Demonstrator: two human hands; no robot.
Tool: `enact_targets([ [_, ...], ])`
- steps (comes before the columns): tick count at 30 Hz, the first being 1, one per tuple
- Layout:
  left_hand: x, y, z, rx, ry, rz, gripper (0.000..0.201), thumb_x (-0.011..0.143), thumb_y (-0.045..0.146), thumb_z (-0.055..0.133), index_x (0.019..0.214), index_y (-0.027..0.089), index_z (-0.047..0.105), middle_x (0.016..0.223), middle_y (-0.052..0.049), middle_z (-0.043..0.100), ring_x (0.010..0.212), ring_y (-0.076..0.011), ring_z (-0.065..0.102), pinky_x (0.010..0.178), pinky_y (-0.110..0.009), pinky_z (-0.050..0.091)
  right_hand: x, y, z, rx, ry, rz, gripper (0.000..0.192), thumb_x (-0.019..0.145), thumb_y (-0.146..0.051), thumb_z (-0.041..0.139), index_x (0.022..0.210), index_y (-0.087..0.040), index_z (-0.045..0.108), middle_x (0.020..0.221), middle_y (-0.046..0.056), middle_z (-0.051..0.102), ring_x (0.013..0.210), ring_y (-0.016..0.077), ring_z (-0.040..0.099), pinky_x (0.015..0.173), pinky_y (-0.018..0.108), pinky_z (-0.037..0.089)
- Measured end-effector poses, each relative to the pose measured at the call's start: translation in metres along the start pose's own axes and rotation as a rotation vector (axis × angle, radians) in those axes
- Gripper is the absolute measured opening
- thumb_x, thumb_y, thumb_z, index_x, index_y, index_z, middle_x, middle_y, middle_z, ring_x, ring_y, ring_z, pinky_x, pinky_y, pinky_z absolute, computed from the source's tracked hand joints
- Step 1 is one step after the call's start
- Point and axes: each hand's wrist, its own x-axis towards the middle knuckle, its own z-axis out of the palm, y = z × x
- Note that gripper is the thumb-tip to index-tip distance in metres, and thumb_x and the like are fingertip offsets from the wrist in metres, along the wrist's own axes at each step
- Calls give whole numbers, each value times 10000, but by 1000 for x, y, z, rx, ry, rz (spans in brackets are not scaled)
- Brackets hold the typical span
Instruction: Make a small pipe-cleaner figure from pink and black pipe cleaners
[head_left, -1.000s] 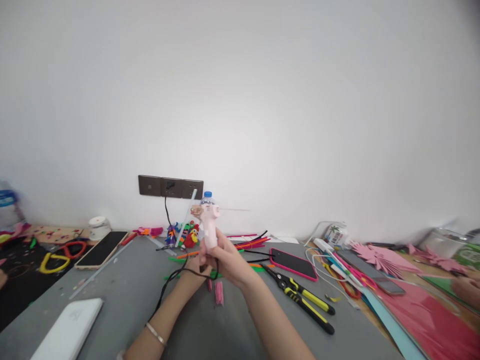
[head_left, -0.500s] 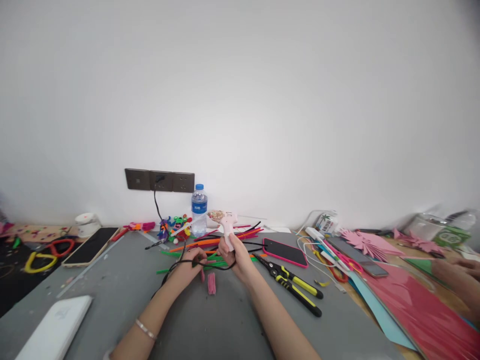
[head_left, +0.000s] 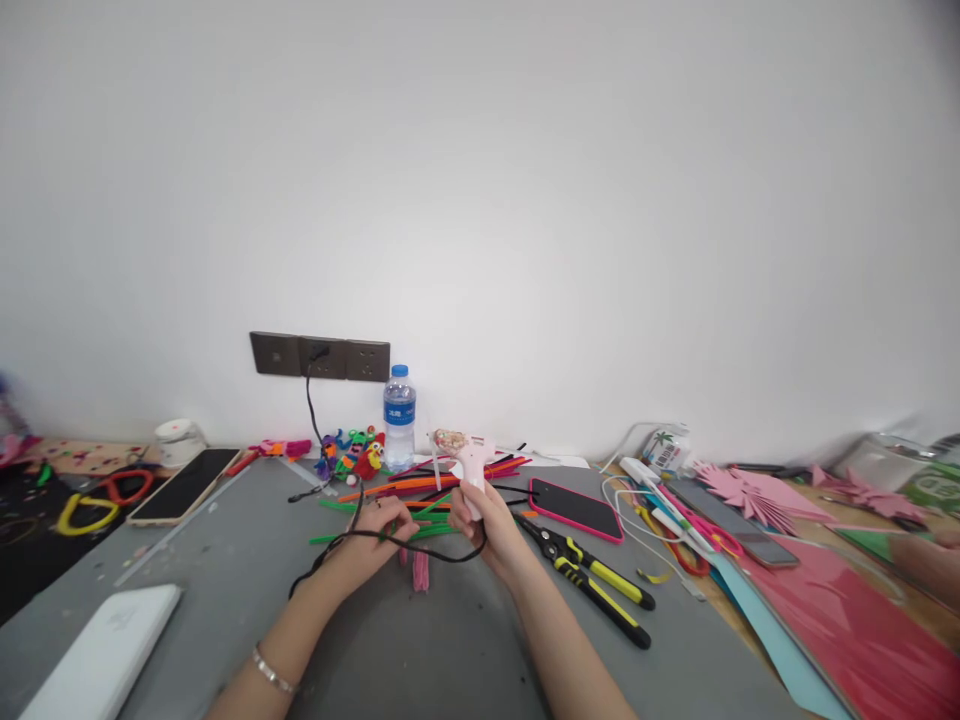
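The person's right hand (head_left: 491,520) is gripping a pale pink glue gun (head_left: 466,462) by its handle, fingers closed round it, holding it upright just above the grey worktop (head_left: 247,560) with the nozzle pointing left. The left hand (head_left: 375,540) is curling down over a small pink bundle (head_left: 421,568) that is lying on the worktop; the fingers are bent, but whether they are actually pinching it cannot be told. The gun's black cord (head_left: 352,535) is looping across the left wrist and trailing from the gun's handle toward the wall socket (head_left: 321,357). A silver bracelet (head_left: 271,672) is sitting on the left forearm.

Just behind the hands, a loose heap of pipe cleaners (head_left: 420,490) in green, orange, red and black is lying spread out. A water bottle (head_left: 399,418) is standing upright by the wall. To the right of the right hand, a phone in a pink case (head_left: 575,508) is lying flat, with yellow-and-black pliers (head_left: 596,592) just in front of it. Red paper sheets (head_left: 847,630) are covering the far right. A white box (head_left: 101,655) is lying near the lower left corner.
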Motion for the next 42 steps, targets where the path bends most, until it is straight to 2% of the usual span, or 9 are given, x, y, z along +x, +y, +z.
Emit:
enact_targets([
  [5, 6, -21, 13, -32, 283, -161, 262, 807, 364, 534, 600, 202, 536, 577, 25, 491, 527, -132, 455, 536, -247, 354, -4, -2, 4, 21, -79, 38, 283, 816, -394, 626, 978, -184, 526, 479, -104, 417, 361, 54, 268, 444, 228, 234],
  [8, 15, -33, 19, -262, 395, -261, 254, 732, 446, 605, 786, 198, 594, 582, 36, 507, 497, -123, 446, 488, -230, 335, -8, -4, 11, 30, -120, 54, 294, 835, -386, 613, 1030, -179, 538, 484, -105, 405, 369, 56, 252, 468, 236, 261],
  [12, 27, -40, 29, -383, 349, -254, 497, 635, 521, 682, 956, 144, 633, 548, 53, 478, 455, -104, 411, 459, -219, 309, -13, -2, 19, 52, -188, 63, 277, 842, -412, 616, 977, -175, 567, 481, -99, 389, 386, 64, 241, 489, 249, 269],
  [16, 31, -40, 33, -392, 342, -239, 386, 667, 517, 661, 768, 145, 688, 461, 64, 423, 426, -99, 375, 440, -215, 277, -15, 1, 23, 83, -203, 39, 247, 839, -422, 632, 829, -184, 567, 474, -91, 376, 395, 67, 237, 494, 257, 267],
  [22, 23, -34, 17, -370, 473, -225, 265, 718, 441, 644, 667, 185, 688, 614, -9, 627, 587, -171, 539, 563, -253, 393, -10, 8, 21, 89, -89, -110, 247, 841, -411, 640, 958, -209, 559, 495, -97, 401, 390, 65, 241, 505, 257, 297],
  [26, 17, -33, 7, -386, 625, -253, 269, 777, 438, 587, 685, 196, 657, 551, 19, 551, 532, -165, 507, 530, -247, 368, -4, 14, 16, 80, -17, -134, 251, 854, -419, 621, 770, -215, 501, 524, -92, 420, 381, 53, 258, 511, 257, 323],
  [31, 16, -32, 1, -381, 755, -217, 271, 779, 422, 601, 621, 202, 605, 476, 58, 365, 446, -126, 344, 466, -236, 271, -4, 13, 16, 72, 2, -152, 242, 842, -431, 636, 856, -220, 519, 515, -99, 412, 379, 58, 257, 484, 247, 282],
  [37, 15, -36, -13, -422, 957, -116, 200, 749, 336, 672, 615, 196, 621, 616, 7, 505, 541, -138, 453, 500, -229, 350, -7, 16, 18, 29, 0, -137, 335, 865, -459, 598, 691, -213, 452, 528, -80, 409, 408, 71, 264, 509, 262, 296],
  [42, 15, -38, -19, -668, 1075, -70, 282, 819, 491, 572, 812, 209, 586, 526, 50, 507, 344, -86, 364, 341, -190, 258, -8, 21, 19, 9, -14, -127, 333, 864, -458, 599, 692, -214, 451, 526, -81, 411, 414, 71, 266, 533, 268, 320],
])
